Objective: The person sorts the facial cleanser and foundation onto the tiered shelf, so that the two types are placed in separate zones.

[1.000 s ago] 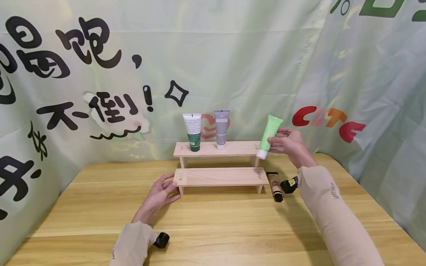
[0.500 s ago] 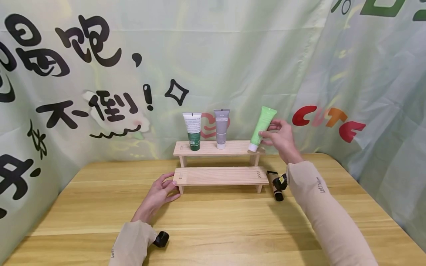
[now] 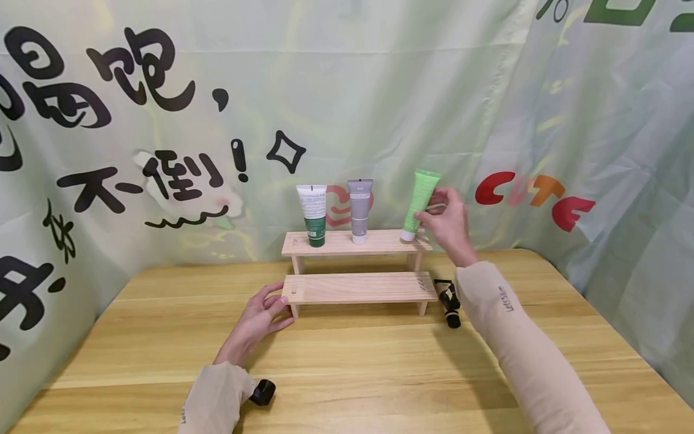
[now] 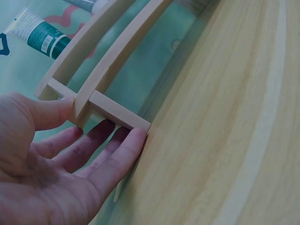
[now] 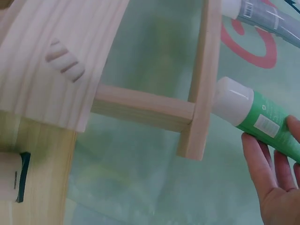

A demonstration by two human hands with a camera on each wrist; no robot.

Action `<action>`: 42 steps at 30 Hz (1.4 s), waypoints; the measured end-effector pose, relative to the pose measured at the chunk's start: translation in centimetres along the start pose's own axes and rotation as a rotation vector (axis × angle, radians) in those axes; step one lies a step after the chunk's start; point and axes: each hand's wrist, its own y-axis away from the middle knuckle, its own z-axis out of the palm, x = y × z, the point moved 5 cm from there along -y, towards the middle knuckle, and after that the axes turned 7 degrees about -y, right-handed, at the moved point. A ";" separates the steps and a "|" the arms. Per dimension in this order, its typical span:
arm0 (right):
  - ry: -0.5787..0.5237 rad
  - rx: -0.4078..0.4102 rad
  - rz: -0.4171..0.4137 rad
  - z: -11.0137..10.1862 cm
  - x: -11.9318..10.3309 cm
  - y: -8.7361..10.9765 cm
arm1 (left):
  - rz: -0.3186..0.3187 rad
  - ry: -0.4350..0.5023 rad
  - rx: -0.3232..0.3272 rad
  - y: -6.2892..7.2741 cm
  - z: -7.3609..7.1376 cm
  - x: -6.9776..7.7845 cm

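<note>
A light green squeeze tube (image 3: 421, 202), white cap down and leaning a little right, is pinched between the thumb and fingers of my right hand (image 3: 449, 220). Its cap meets the right end of the stand's upper shelf in the head view; the right wrist view shows the cap against the board. The two-step wooden display stand (image 3: 352, 287) has my left hand (image 3: 260, 314) at the left end of its lower step, thumb on the board and fingertips against the leg. On the upper shelf stand a white-and-green tube (image 3: 314, 217) and a grey-purple tube (image 3: 360, 211), both caps down.
A beige tube with a black cap (image 3: 449, 303) lies on the wooden table (image 3: 347, 374) right of the stand, partly covered by the right wrist's camera. Close behind the stand hangs a printed cloth (image 3: 379, 108).
My right hand has carried the green tube left and up onto the upper shelf's right end, bringing it more upright. The left hand stays at the stand.
</note>
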 end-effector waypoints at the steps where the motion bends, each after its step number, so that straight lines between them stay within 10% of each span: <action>1: 0.012 -0.003 -0.020 0.1 0.0 0.0 | 0.000 0.002 0.001 0.0 0.0 0.0; 18: 0.084 -0.157 -0.110 0.2 0.5 0.7 | -0.002 0.001 0.007 0.0 0.2 -0.2; 42: 0.152 -0.387 0.395 -6.2 9.0 6.5 | 0.005 0.004 -0.012 -0.1 0.1 0.0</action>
